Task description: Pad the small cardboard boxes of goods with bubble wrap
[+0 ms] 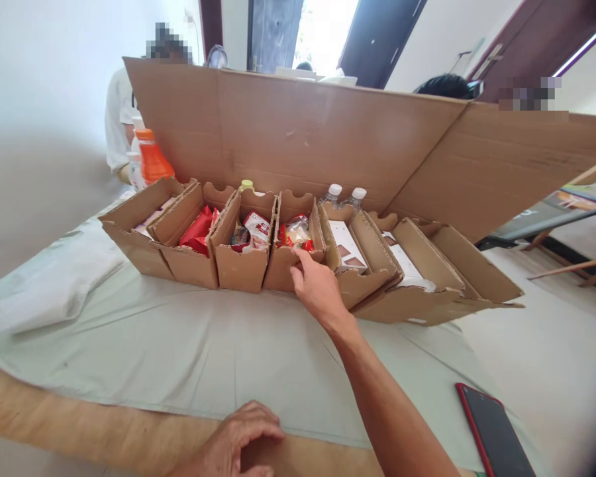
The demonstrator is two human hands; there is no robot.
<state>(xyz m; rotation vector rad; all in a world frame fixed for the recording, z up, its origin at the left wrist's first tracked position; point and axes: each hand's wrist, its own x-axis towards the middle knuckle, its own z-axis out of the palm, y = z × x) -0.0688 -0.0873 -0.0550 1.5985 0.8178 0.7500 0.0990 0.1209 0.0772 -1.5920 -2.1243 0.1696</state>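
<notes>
My right hand (316, 286) reaches forward to a row of open cardboard boxes (241, 268) on a pale cloth. Its fingers curl over the front rim of the box that holds clear snack packets (296, 232), touching the cardboard. What the fingertips hold, if anything, is hidden. My left hand (238, 440) rests on the wooden table edge near me with its fingers curled under, nothing in it. Red snack packs (198, 230) fill the box further left, and another box holds mixed packets (255, 230).
A large cardboard sheet (298, 139) stands behind the boxes. An orange bottle (151, 158) is at the far left, two water bottles (345, 196) behind the middle boxes. A red-edged phone (494, 434) lies at the right. Persons sit beyond the sheet.
</notes>
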